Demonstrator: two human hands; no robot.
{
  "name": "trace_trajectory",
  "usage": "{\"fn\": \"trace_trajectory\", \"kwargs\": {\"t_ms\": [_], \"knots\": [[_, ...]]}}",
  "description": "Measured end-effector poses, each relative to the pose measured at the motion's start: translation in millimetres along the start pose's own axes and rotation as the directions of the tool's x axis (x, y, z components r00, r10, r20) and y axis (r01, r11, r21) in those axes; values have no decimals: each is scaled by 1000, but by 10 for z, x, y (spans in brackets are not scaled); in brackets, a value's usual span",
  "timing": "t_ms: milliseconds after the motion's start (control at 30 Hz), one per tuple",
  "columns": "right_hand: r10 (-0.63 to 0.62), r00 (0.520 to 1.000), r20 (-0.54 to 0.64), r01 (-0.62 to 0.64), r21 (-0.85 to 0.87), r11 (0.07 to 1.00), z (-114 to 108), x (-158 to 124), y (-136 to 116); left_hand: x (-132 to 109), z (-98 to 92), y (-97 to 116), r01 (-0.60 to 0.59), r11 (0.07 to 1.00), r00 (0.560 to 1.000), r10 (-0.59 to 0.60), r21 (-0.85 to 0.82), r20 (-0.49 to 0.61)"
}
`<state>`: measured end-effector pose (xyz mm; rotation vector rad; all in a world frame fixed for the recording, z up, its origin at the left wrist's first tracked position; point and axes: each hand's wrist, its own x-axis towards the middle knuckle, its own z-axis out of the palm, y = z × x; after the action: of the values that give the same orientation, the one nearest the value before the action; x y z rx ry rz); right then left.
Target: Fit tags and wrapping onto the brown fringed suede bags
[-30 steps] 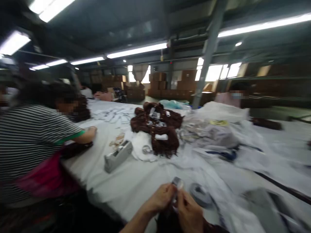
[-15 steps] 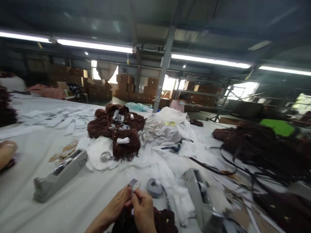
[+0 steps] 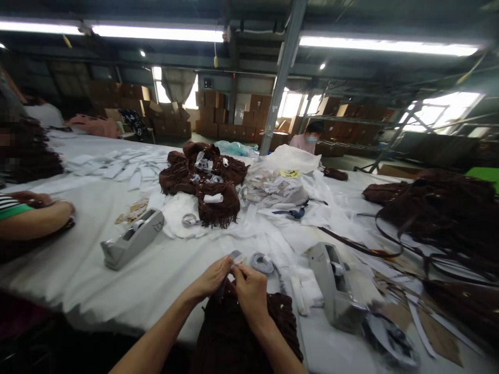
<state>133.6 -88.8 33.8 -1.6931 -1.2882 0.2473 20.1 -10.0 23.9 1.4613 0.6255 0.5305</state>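
Observation:
My left hand (image 3: pixel 215 276) and my right hand (image 3: pixel 250 291) meet above a dark brown fringed bag (image 3: pixel 230 337) at the table's near edge. Both have their fingers pinched on a small grey strip (image 3: pixel 236 254) with a pale, shiny end; its exact kind is unclear. A coiled grey strap (image 3: pixel 262 263) lies just beyond my right hand, its tail running down beside the bag. To the right stands a grey tape dispenser (image 3: pixel 331 285), with folded white wrapping (image 3: pixel 306 291) between it and the bag.
A second tape dispenser (image 3: pixel 132 239) stands on the left, near a co-worker's arm (image 3: pixel 39 221). Brown fringed bags (image 3: pixel 218 200) and crumpled packing (image 3: pixel 276 187) lie ahead. More dark bags with straps (image 3: pixel 436 218) cover the right side. A post (image 3: pixel 283 78) rises beyond.
The view has tilted down and shifted left, showing more of my forearms and the brown bag. My hands stay together on the grey strip. More of the co-worker's arm shows at left.

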Motion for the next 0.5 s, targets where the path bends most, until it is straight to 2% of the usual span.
{"fn": "trace_trajectory", "kwargs": {"t_ms": [200, 333, 433, 500], "knots": [[-44, 995, 85, 49, -52, 997, -40, 106, -95, 28, -36, -84, -22, 998, 1000, 22, -50, 12], [-98, 985, 139, 121, -163, 979, -192, 189, -36, 80, -67, -143, -31, 997, 999, 33, -65, 36], [-227, 959, 172, 261, -211, 942, -388, 307, 40, 90, -96, -155, 7, 998, 997, -2, -66, 77], [-353, 900, 256, 401, -166, 901, -484, 400, 66, 100, -94, -146, 42, 998, 990, -35, -53, 134]]}}
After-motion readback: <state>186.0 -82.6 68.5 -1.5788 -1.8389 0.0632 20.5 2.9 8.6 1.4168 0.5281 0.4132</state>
